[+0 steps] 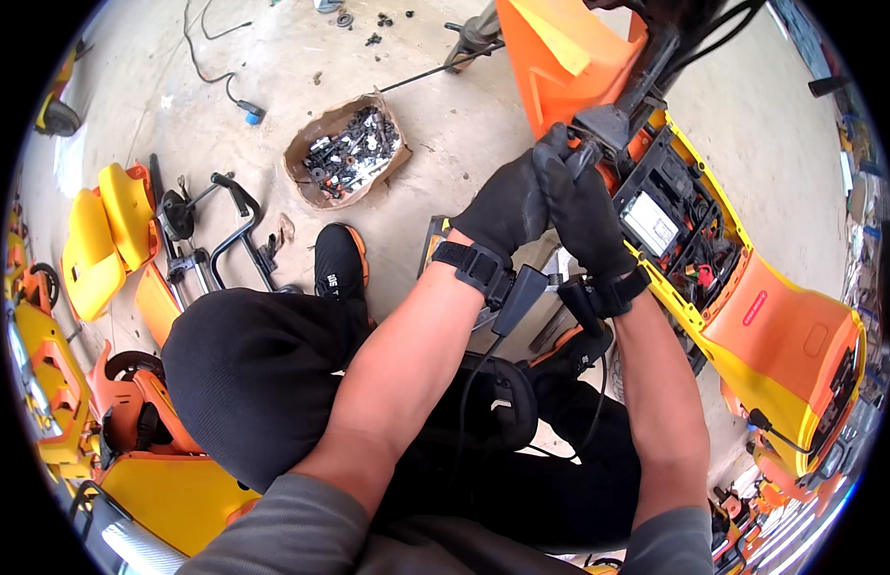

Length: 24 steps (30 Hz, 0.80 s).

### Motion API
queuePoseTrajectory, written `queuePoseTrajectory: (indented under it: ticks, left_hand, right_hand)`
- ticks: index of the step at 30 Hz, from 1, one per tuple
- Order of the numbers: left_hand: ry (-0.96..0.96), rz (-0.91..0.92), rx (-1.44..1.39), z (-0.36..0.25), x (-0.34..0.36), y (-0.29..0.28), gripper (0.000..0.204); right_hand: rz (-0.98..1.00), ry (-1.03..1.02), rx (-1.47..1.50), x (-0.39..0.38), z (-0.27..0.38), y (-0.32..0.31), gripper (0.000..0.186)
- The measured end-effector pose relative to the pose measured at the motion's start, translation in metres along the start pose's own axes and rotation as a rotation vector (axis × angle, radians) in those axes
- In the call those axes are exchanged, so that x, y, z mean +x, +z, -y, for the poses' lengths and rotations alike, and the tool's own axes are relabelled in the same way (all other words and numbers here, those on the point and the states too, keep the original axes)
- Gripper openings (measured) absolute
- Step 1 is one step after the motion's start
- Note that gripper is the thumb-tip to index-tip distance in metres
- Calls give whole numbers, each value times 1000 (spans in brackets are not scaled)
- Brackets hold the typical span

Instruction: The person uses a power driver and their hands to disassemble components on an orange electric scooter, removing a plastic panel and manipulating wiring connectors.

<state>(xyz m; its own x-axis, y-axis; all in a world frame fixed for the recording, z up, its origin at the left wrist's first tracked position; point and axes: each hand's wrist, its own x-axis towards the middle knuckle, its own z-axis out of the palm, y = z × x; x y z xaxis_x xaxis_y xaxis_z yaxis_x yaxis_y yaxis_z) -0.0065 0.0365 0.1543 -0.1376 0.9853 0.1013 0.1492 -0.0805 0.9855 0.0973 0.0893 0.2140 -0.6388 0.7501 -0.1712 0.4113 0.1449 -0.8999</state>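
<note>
Both of my hands wear black gloves and meet at the lower end of the dark steering column (646, 72) of an orange and yellow scooter. My left hand (510, 206) is closed, its fingertips against the right hand's. Just beside it my right hand (584, 206) is closed too, by the dark metal clamp (603, 129). Whatever sits between the fingers is hidden by the gloves. An orange front shield (565, 62) rises beyond the hands. To their right lies the scooter's open deck, with a white-labelled box (650, 223) and dark wiring inside a yellow frame (699, 331).
A torn cardboard box (298, 172) full of screws and small parts stands on the floor. Yellow seat-like panels (90, 254) and a black bent bar (236, 235) lie at left. A cable with a blue plug (252, 117) is farther off. An orange rear cover (780, 331) is at right.
</note>
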Motion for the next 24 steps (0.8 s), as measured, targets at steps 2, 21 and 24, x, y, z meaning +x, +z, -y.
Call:
queuePoseTrajectory:
  ticks: [2,21,24]
  left_hand:
    - [-44,22,-39,-5,3,-2,47]
    - [-6,-86,409,-26,-2,-11,63]
    - [90,-155,657,-30,5,-15,62]
  right_hand:
    - [6,99,123,1,2,2,31]
    - [-621,253,597,-70,-59,4,18]
    - [-584,376,620,-84,-85,5,20]
